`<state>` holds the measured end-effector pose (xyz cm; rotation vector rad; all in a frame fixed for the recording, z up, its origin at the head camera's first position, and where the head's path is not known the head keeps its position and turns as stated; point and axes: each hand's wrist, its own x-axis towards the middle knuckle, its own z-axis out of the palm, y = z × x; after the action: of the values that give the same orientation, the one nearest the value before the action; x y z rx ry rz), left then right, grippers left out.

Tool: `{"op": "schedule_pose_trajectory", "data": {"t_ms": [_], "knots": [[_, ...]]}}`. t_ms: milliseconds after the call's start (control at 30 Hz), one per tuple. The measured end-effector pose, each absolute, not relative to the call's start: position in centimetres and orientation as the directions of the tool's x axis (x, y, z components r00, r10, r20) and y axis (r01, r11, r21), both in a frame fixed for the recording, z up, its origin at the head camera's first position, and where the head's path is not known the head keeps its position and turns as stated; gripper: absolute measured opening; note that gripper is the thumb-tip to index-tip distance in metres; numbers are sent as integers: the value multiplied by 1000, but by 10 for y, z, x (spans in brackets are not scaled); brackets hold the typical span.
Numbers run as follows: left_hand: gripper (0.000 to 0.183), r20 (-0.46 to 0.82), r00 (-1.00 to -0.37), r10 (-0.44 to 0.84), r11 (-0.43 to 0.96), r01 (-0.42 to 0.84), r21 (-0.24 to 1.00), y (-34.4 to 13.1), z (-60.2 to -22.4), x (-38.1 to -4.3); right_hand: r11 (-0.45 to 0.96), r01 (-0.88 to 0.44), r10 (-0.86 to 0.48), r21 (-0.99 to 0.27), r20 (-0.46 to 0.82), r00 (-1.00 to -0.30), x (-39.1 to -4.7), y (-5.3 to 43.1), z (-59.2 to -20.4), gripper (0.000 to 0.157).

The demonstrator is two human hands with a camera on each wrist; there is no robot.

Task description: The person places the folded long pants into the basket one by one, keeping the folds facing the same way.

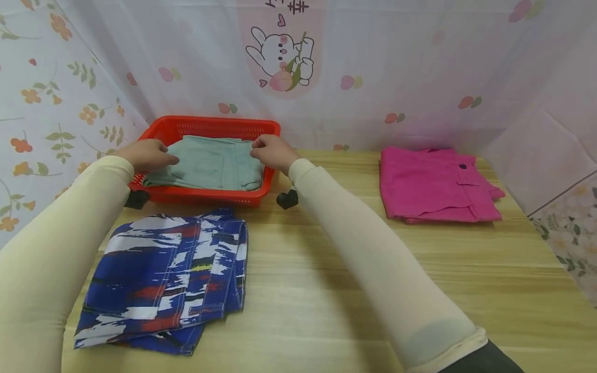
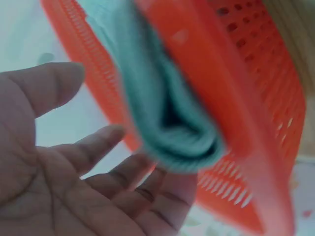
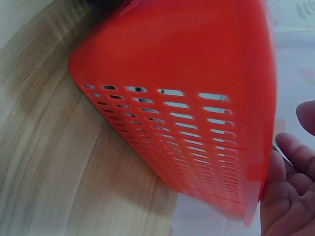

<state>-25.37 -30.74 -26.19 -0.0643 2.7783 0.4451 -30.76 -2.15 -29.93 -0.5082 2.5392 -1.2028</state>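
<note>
A home laundry corner: folded clothes on a wooden table (image 1: 420, 290), floral curtains (image 1: 56, 93) around.

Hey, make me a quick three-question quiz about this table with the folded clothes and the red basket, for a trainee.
1. True or false: the green folded garment lies inside the red basket.
2. Which folded garment lies on the table farthest to the person's right?
A. the blue patterned shorts
B. the pink garment
C. the green folded garment
3. Fill in: the left hand and the right hand both rest at the edges of the ____ garment.

Key: 1 true; 2 B; 3 green.
</note>
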Motion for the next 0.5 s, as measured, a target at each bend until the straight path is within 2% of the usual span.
{"op": "schedule_pose_trajectory", "data": {"t_ms": [133, 333, 433, 500], "knots": [[61, -333, -942, 49, 971, -34, 237, -298, -250, -240, 604, -195, -413, -773, -95, -906, -305, -22, -300, 26], [73, -441, -895, 69, 991, 11, 131, -289, -243, -234, 615, -194, -410, -764, -99, -907, -303, -22, -301, 26], [79, -516, -854, 61, 991, -12, 137, -288, -247, -235, 617, -184, -404, -765, -107, -908, -303, -22, -301, 27], [82, -557, -831, 13, 977, -107, 183, -289, -251, -236, 618, -181, -399, -765, -107, -911, -303, -22, -301, 27]]}}
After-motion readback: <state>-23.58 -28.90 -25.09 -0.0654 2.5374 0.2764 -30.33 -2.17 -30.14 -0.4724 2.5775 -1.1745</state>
